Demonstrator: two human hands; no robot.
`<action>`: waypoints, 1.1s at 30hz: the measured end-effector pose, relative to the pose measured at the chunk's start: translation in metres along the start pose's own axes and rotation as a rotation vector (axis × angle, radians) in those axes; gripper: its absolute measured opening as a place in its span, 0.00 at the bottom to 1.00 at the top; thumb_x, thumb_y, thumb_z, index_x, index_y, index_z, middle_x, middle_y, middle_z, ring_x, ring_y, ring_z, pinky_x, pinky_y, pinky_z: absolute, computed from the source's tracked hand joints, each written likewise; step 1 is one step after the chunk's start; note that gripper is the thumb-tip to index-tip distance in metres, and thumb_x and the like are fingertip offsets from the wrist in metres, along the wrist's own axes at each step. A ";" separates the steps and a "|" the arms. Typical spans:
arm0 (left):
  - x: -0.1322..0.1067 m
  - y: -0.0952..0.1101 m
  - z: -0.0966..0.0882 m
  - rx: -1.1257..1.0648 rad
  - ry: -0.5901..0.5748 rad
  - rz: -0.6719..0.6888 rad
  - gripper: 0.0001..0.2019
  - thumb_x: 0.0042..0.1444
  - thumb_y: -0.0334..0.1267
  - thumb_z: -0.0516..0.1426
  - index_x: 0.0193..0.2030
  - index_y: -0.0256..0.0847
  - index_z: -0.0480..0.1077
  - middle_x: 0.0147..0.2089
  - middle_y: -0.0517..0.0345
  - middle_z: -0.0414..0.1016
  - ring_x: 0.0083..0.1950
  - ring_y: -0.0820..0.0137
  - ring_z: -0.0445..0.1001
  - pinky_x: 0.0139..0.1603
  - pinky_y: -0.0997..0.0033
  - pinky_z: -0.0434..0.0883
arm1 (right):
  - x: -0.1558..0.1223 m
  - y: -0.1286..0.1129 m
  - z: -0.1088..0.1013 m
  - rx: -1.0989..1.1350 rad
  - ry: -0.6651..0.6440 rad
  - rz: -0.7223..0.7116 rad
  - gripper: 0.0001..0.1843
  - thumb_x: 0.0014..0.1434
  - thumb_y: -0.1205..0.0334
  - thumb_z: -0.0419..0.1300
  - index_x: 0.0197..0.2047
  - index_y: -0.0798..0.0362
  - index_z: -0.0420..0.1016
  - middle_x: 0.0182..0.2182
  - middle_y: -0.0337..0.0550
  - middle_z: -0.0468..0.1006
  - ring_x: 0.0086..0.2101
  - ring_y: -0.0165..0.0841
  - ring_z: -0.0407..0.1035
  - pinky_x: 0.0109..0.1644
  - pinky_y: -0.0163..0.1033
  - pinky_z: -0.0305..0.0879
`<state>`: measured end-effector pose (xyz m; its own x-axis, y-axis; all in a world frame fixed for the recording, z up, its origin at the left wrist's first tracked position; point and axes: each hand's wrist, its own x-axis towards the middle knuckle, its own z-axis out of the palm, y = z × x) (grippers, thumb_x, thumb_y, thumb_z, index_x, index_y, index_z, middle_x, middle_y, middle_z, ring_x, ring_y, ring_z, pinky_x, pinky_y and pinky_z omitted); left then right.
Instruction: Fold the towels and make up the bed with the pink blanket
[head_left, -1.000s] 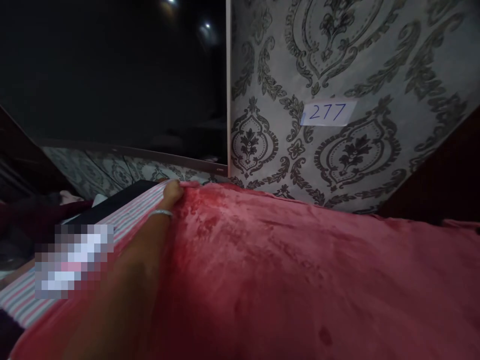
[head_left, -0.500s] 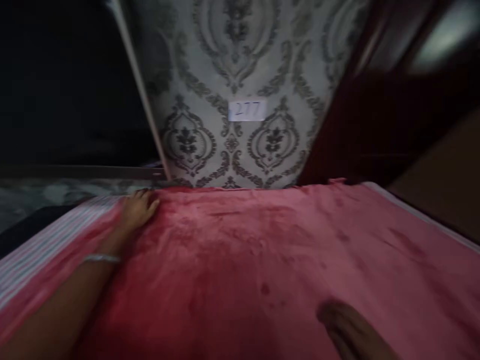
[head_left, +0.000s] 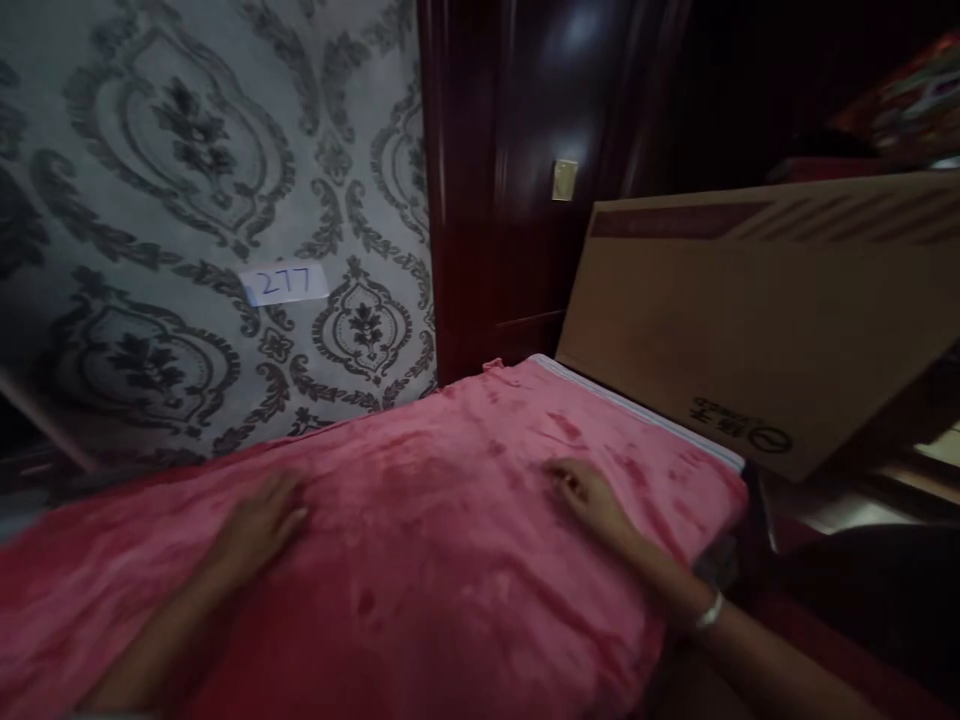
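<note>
A pink plush blanket (head_left: 450, 560) lies spread over a bed and fills the lower half of the view. My left hand (head_left: 259, 520) rests flat on it at the left, fingers stretched out. My right hand (head_left: 589, 495) lies palm down on the blanket nearer the right edge, fingers apart, with a silver bangle (head_left: 707, 611) on the wrist. Neither hand holds anything. A white striped sheet edge (head_left: 637, 410) shows along the blanket's far right side.
A large flat cardboard box (head_left: 750, 310) leans beside the bed at the right. Behind the bed is patterned grey wallpaper with a paper label "277" (head_left: 286, 284). A dark wooden door (head_left: 525, 170) stands to the right of it.
The view has swung right, bringing the door and cardboard box into sight. My left hand slid from the blanket's left corner toward the middle. My right hand has come forward onto the blanket.
</note>
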<state>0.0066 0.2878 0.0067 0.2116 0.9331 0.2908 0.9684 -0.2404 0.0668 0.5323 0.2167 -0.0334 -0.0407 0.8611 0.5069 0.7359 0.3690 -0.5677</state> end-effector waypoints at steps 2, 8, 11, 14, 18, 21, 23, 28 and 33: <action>0.009 0.063 0.012 -0.071 -0.097 0.108 0.28 0.63 0.48 0.49 0.67 0.40 0.68 0.69 0.46 0.68 0.71 0.56 0.64 0.70 0.54 0.63 | 0.027 0.044 -0.040 -0.245 0.085 0.241 0.21 0.62 0.65 0.48 0.53 0.55 0.77 0.49 0.52 0.80 0.46 0.39 0.74 0.53 0.45 0.71; 0.013 0.185 0.046 -0.099 -0.172 0.199 0.30 0.66 0.49 0.47 0.73 0.41 0.60 0.75 0.44 0.56 0.76 0.52 0.54 0.72 0.42 0.57 | 0.059 0.131 -0.121 -0.568 0.085 0.659 0.26 0.64 0.66 0.49 0.62 0.63 0.72 0.58 0.63 0.73 0.58 0.48 0.67 0.60 0.49 0.65; 0.006 0.208 0.059 -0.039 -0.128 0.205 0.31 0.67 0.51 0.46 0.73 0.43 0.58 0.76 0.43 0.54 0.76 0.48 0.51 0.71 0.35 0.55 | 0.058 0.155 -0.127 -0.614 0.023 0.783 0.22 0.66 0.63 0.50 0.58 0.59 0.76 0.53 0.62 0.77 0.53 0.49 0.72 0.54 0.50 0.69; 0.001 0.210 0.068 -0.010 -0.070 0.210 0.30 0.67 0.52 0.46 0.73 0.45 0.59 0.75 0.44 0.55 0.76 0.48 0.53 0.70 0.35 0.56 | 0.056 0.171 -0.127 -0.640 -0.030 0.805 0.20 0.68 0.61 0.50 0.52 0.60 0.79 0.50 0.61 0.79 0.51 0.48 0.73 0.51 0.47 0.69; -0.001 0.203 0.072 -0.002 -0.058 0.225 0.30 0.67 0.53 0.46 0.73 0.46 0.60 0.75 0.47 0.56 0.76 0.49 0.54 0.71 0.36 0.55 | 0.051 0.184 -0.137 -0.656 -0.032 0.783 0.22 0.70 0.62 0.45 0.56 0.60 0.75 0.51 0.62 0.78 0.52 0.46 0.73 0.50 0.44 0.68; -0.001 0.197 0.076 0.004 -0.062 0.237 0.30 0.67 0.53 0.47 0.73 0.48 0.59 0.76 0.49 0.56 0.76 0.50 0.54 0.71 0.38 0.55 | 0.045 0.196 -0.151 -0.682 -0.034 0.820 0.23 0.71 0.64 0.43 0.56 0.63 0.75 0.50 0.67 0.78 0.51 0.50 0.75 0.49 0.46 0.68; -0.001 0.195 0.078 0.003 -0.049 0.249 0.30 0.67 0.53 0.47 0.73 0.48 0.58 0.75 0.49 0.56 0.75 0.50 0.55 0.71 0.39 0.56 | 0.042 0.203 -0.158 -0.687 -0.064 0.814 0.21 0.70 0.63 0.47 0.52 0.63 0.78 0.49 0.67 0.79 0.52 0.51 0.74 0.51 0.46 0.68; 0.001 0.197 0.076 -0.002 -0.040 0.257 0.31 0.66 0.55 0.47 0.72 0.47 0.61 0.75 0.47 0.58 0.75 0.50 0.56 0.71 0.39 0.57 | 0.040 0.202 -0.163 -0.672 -0.067 0.834 0.21 0.70 0.60 0.50 0.56 0.62 0.77 0.50 0.66 0.79 0.51 0.51 0.75 0.50 0.46 0.69; 0.007 0.206 0.065 0.019 -0.088 0.250 0.31 0.67 0.52 0.46 0.71 0.40 0.63 0.74 0.42 0.58 0.75 0.48 0.55 0.71 0.38 0.57 | 0.028 0.189 -0.176 -0.647 -0.020 0.984 0.30 0.72 0.52 0.44 0.54 0.67 0.78 0.50 0.71 0.78 0.51 0.54 0.74 0.50 0.47 0.69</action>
<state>0.2166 0.2621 -0.0395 0.4544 0.8653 0.2118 0.8868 -0.4619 -0.0153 0.7892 0.2493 -0.0122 0.7296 0.6836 0.0205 0.6622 -0.6987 -0.2707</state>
